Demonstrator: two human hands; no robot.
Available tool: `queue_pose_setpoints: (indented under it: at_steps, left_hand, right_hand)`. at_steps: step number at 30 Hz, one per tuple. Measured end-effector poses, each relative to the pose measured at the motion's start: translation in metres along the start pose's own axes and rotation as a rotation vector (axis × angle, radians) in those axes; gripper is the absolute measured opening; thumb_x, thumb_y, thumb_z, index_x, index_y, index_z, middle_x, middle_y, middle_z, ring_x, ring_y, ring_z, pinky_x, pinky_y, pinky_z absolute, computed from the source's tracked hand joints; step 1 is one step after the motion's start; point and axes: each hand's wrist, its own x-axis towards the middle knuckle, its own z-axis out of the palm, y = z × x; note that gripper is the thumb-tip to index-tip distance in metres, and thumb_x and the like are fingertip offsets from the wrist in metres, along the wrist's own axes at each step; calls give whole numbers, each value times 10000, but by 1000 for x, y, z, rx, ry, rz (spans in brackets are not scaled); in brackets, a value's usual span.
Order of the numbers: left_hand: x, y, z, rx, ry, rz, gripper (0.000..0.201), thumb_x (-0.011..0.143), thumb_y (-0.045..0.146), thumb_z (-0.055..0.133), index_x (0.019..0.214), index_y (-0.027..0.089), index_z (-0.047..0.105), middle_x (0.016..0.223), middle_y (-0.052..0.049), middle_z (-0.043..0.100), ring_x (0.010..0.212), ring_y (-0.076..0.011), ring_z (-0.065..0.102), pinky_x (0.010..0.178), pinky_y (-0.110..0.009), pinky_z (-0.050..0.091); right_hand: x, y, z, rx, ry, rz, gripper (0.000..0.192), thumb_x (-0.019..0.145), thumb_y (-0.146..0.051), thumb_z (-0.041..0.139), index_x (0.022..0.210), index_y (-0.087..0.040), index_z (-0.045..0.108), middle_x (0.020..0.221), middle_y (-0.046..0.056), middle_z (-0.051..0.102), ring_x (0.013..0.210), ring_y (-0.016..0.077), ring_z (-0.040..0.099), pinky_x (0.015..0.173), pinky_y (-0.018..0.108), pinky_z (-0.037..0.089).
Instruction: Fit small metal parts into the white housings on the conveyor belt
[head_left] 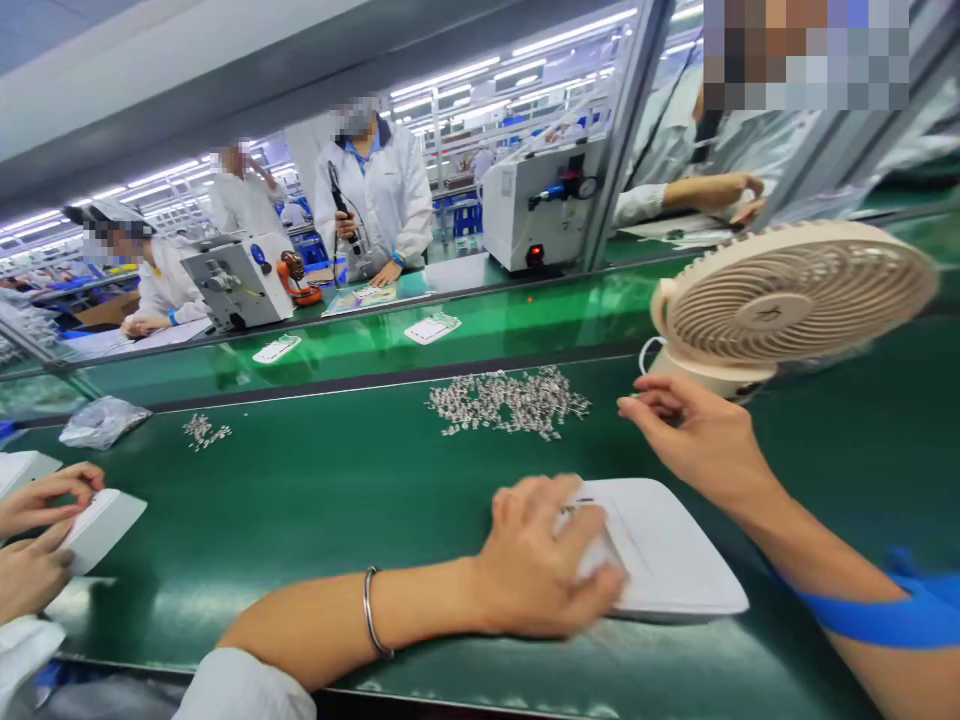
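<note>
Left hand (544,560) lies palm-down on the flat white rounded-corner plastic housing (660,550), fingers curled over its left end, pressing it to the glossy dark-green table (337,500); the grip is loosely closed over the edge, motion-blurred. A thin silver metal bangle (373,612) sits on that wrist, a white sleeve at the elbow. The housing lies flat, smooth and matte, near the front edge of the table, right of centre.

Right hand (694,430) hovers above the housing's far right side, just in front of the fan base; thumb and forefinger are pinched together, the other fingers bent. Cannot tell whether anything small sits in the pinch. A blue band (885,615) wraps the right forearm.

A scattered heap of tiny shiny silver metal parts (510,402) lies loose on the table behind the housing; a smaller cluster of silver parts (204,431) sits far left. A crumpled clear plastic bag (101,420) lies beside it, contents unclear.

A beige round plastic desk fan with slotted grille (787,295) stands at right, tilted upward.

At the left edge a co-worker's hands (37,540) hold a white flat plastic piece (101,525).

No readable writing anywhere.
</note>
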Motion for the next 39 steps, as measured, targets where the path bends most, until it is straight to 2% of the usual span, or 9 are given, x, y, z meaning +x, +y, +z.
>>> queue_pose_setpoints:
  at_steps: [2,5,10,13,16,22,28,32,39]
  left_hand:
    - [7,-13,-4,-71,-146,-92,359,843,421,423,1124,283,599,1343,-93,436,1155,-267,445,877,-422,424]
    - [19,-27,-15,-121,-407,-17,402,881,328,387,1274,327,472,1402,-104,361,1170,-236,448,885,-393,426]
    - [31,-20,-29,187,-559,14,450,901,309,357,1331,187,406,991,-121,606,839,-225,575,717,-370,466]
    - [24,-6,-32,333,-519,35,476,885,337,408,1236,21,469,843,-139,620,752,-223,581,645,-334,460]
    - [14,5,-28,315,-426,179,485,863,335,455,1175,-35,489,809,-139,620,721,-205,575,617,-304,447]
    - [6,12,-25,391,-266,273,422,859,269,469,1161,-25,495,728,-87,579,647,-163,533,560,-272,388]
    - [9,4,-19,446,59,239,312,852,331,452,932,76,615,838,-99,610,701,-174,538,635,-305,388]
    - [8,-3,-8,421,-20,118,408,821,399,483,998,56,614,1072,-160,604,945,-255,538,792,-354,410]
    - [7,-4,-4,405,-47,111,444,819,418,471,1013,49,625,1075,-160,615,900,-247,549,778,-354,421]
  right_hand:
    - [1,4,0,-16,-10,-40,249,658,-401,502,770,-183,545,622,51,583,582,202,558,600,320,445]
    - [2,9,0,-49,-36,-96,191,711,-326,486,779,-177,584,690,49,609,645,206,585,664,317,479]
    - [6,11,0,-163,-43,-85,230,762,-146,458,897,-152,644,824,56,644,734,206,609,735,312,492]
    - [7,11,0,-178,-39,-56,229,757,-131,468,899,-145,647,774,41,641,716,202,610,723,304,489]
    - [7,10,-1,-153,-56,-67,155,746,-164,483,787,-165,632,700,18,620,657,181,588,692,285,480]
    - [-3,-1,2,-51,-202,-109,110,719,-233,504,673,-173,583,639,5,579,583,144,508,590,246,423]
    - [-22,-21,12,73,-479,-168,99,723,-187,502,672,-161,583,680,6,562,620,134,505,599,234,409]
    - [-29,-25,18,15,-544,-220,116,725,-102,506,653,-154,579,763,28,554,697,143,522,660,244,416]
    - [-34,-23,24,-67,-490,-228,127,737,-78,494,675,-151,577,720,15,528,645,131,493,628,236,402]
